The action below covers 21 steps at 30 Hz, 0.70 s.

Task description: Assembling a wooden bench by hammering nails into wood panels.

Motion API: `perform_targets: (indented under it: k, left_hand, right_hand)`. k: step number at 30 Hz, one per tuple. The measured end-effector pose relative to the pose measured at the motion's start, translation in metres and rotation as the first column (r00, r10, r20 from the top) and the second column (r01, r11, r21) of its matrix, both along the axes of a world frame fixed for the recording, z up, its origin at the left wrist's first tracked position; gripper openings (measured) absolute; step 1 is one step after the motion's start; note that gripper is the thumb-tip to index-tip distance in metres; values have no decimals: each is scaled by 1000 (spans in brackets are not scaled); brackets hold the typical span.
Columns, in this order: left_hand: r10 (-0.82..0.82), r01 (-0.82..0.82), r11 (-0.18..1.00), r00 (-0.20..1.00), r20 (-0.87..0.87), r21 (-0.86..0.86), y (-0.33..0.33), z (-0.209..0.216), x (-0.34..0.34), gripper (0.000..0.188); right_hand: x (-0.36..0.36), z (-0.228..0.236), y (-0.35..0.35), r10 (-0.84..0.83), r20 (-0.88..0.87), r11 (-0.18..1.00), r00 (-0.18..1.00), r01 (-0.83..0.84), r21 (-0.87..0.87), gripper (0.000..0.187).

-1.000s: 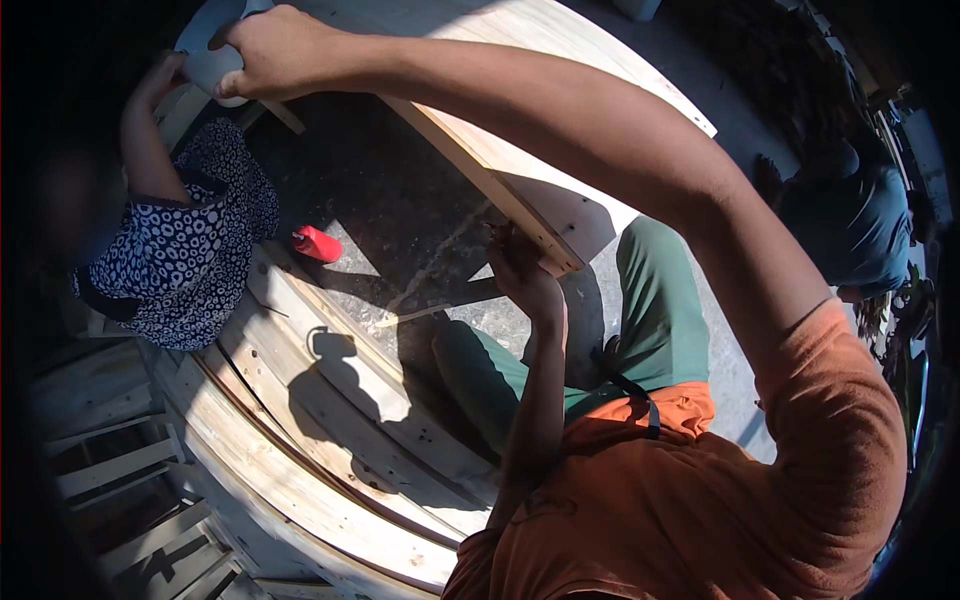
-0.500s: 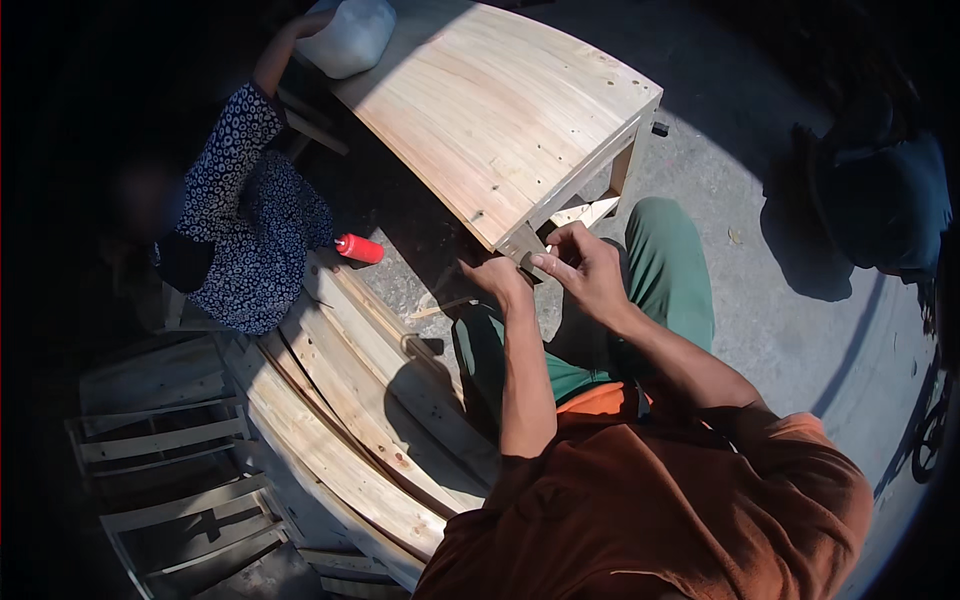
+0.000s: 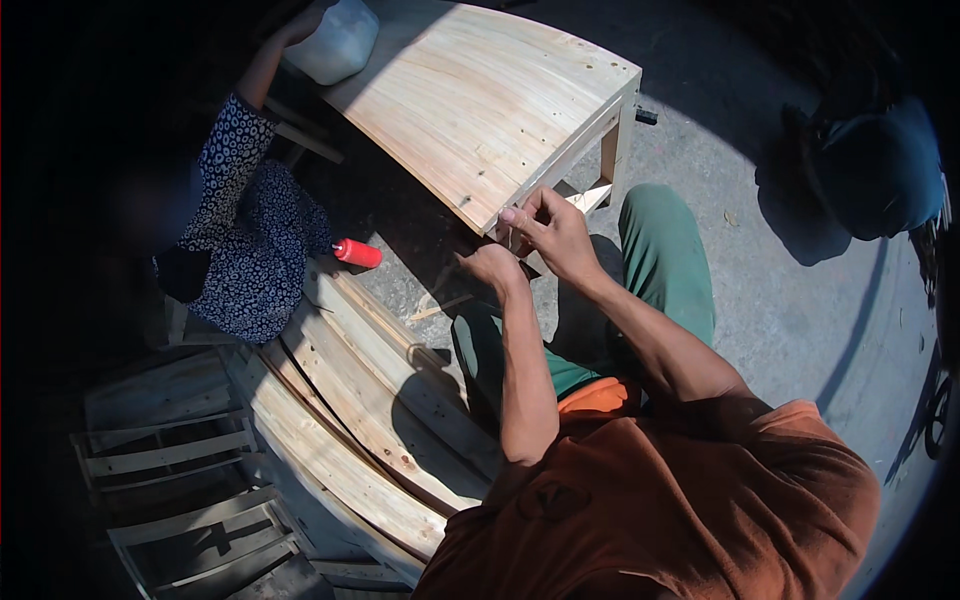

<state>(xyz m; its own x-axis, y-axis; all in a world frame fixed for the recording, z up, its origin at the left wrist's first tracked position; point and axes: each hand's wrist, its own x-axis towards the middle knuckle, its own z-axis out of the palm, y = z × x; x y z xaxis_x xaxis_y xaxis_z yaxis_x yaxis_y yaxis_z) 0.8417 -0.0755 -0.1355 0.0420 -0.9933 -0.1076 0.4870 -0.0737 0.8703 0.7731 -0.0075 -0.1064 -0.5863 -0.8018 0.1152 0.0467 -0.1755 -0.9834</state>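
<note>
A pale wooden table (image 3: pixel 480 100) stands in front of me, its near corner at my hands. At that corner my right hand (image 3: pixel 556 234) is closed, thumb pinched against the fingers beside the table's end. What sits in the pinch is too small to name. Just below and to the left, my left hand (image 3: pixel 494 268) is closed with curled fingers near the underside of the same corner. Anything it holds is hidden.
Long wooden boards (image 3: pixel 370 400) lie to my left, near a red bottle (image 3: pixel 358 253). At upper left, another person in a patterned garment (image 3: pixel 255 230) has a hand at a whitish plastic container (image 3: pixel 335 45) on the table. Slatted wooden frames (image 3: pixel 170 455) stand at lower left.
My right hand has moved up and left, closer to the table corner, and its thumb now points at the table's end. My left hand has barely shifted.
</note>
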Motion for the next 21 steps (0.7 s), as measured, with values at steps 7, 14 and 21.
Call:
perform_targets:
  k: [7, 14, 21]
  left_hand:
    - [91, -89, 996, 992, 85, -21, 3, 11, -2, 43]
    - [180, -131, 978, 920, 349, -159, -1, -21, 0, 44]
    - [141, -73, 977, 926, 350, -199, 2, -40, 15, 42]
  right_hand:
    - [6, 2, -3, -54, 21, 998, 998, 53, 27, 40]
    - [-28, 24, 14, 152, 17, 971, 988, -153, 183, 36]
    - [-197, -56, 23, -394, 22, 905, 919, 383, 186, 32]
